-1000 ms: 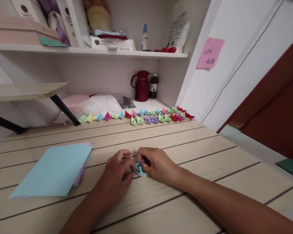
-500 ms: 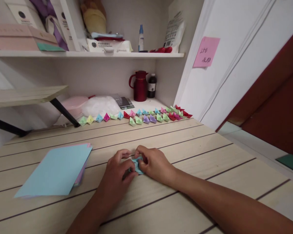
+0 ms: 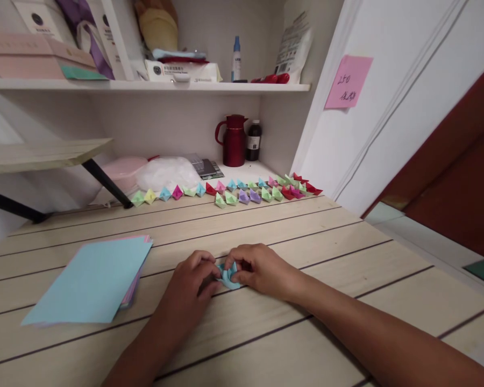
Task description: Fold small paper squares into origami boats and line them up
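A small folded piece of light blue paper [image 3: 230, 279] sits between my two hands on the wooden table; it looks like a paper boat with raised, curled sides. My right hand [image 3: 262, 269] pinches its upper part between thumb and fingertips. On the other side, my left hand [image 3: 196, 279] curls its fingers against the paper's left end, and the fingertips partly cover that end. Left of my hands lies a stack of coloured paper sheets [image 3: 91, 282], light blue on top with pink and purple edges showing underneath.
Rows of small folded paper boats [image 3: 244, 196] in several colours line the table's back edge. Behind them stand a red thermos jug [image 3: 234, 142] and a dark bottle [image 3: 253, 141]. A small raised wooden shelf [image 3: 44, 155] on black legs occupies the back left.
My right hand's fingers have shifted on the blue paper, and more of its folded shape now shows. My left hand has moved slightly left. The view has turned a little.
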`<control>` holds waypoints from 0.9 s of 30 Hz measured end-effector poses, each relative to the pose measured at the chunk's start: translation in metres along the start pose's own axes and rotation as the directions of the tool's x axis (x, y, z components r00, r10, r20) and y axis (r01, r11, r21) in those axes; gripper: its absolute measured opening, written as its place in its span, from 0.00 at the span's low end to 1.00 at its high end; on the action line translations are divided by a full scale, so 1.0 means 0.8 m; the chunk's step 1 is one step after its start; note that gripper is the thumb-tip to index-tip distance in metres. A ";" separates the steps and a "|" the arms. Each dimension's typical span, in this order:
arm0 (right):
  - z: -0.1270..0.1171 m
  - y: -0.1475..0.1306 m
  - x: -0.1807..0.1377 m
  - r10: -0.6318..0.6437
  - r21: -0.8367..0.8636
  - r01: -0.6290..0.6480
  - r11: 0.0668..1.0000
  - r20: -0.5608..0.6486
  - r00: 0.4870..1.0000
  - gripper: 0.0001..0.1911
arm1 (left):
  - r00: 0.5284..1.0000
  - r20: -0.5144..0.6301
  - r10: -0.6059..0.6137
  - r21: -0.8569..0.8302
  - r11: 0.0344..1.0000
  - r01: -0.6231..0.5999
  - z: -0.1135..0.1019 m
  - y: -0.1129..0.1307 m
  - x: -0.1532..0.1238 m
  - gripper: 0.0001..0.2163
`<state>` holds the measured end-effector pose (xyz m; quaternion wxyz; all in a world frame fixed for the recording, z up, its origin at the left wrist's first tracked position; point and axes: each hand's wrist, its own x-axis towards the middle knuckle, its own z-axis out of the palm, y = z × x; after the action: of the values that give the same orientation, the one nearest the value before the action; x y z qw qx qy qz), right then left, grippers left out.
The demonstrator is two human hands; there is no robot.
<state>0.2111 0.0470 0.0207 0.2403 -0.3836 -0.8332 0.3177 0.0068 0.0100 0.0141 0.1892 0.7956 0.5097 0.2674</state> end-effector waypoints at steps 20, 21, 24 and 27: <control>-0.003 -0.001 -0.001 -0.192 -0.103 0.195 0.975 0.041 0.981 0.16 | 0.994 -0.018 0.112 0.002 0.994 -0.112 0.010 -0.005 -0.005 0.11; -0.002 -0.001 -0.001 -0.200 -0.108 0.203 0.973 0.043 0.979 0.14 | 0.993 -0.019 0.113 0.000 0.994 -0.113 0.010 -0.005 -0.004 0.11; 0.000 -0.004 -0.001 -0.208 -0.156 0.211 0.965 0.037 0.977 0.11 | 0.994 -0.014 0.109 -0.010 0.994 -0.109 0.009 -0.006 -0.003 0.11; 0.003 -0.005 -0.001 -0.209 -0.211 0.213 0.954 0.040 0.977 0.11 | 0.993 -0.003 0.121 -0.035 0.992 -0.121 0.008 -0.005 -0.003 0.11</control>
<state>0.2077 0.0434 0.0219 0.2232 -0.3135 -0.9006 0.2021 0.0067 0.0094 0.0062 0.1864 0.8216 0.4555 0.2875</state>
